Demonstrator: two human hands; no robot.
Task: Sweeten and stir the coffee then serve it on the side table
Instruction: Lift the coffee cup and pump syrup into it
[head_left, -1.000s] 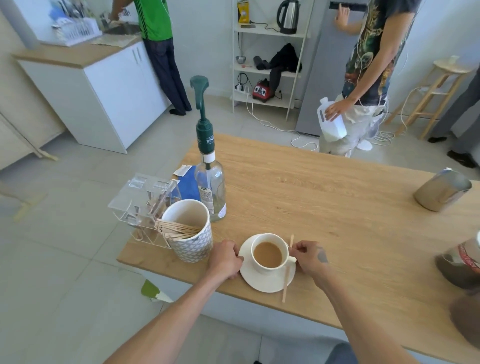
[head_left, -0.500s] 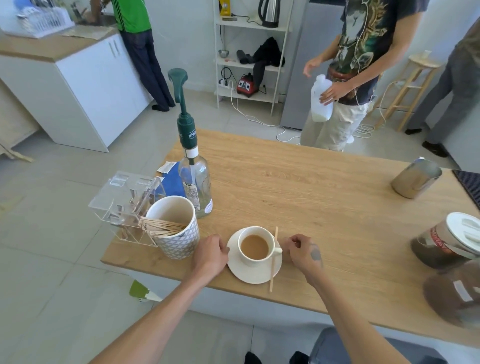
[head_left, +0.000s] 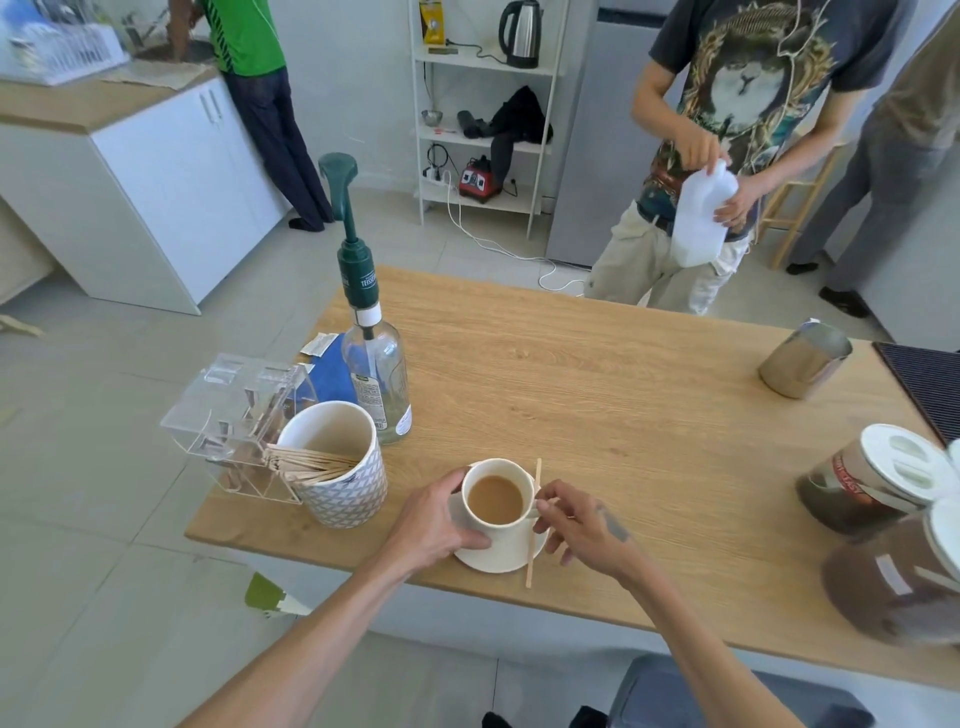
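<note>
A white cup of milky coffee stands on a white saucer near the front edge of the wooden table. A wooden stir stick lies across the saucer's right rim. My left hand wraps the cup and saucer from the left. My right hand pinches the cup's handle on the right side. A syrup bottle with a green pump stands just behind, to the left.
A patterned mug of wooden sticks and a clear acrylic holder sit at the left. A steel pitcher, a dark mat and lidded jars are at the right. A person holding a white jug stands beyond the table.
My left hand has slid from beside the saucer onto the cup and saucer. My right fingers have closed in on the handle. The person beyond has stepped closer with the jug.
</note>
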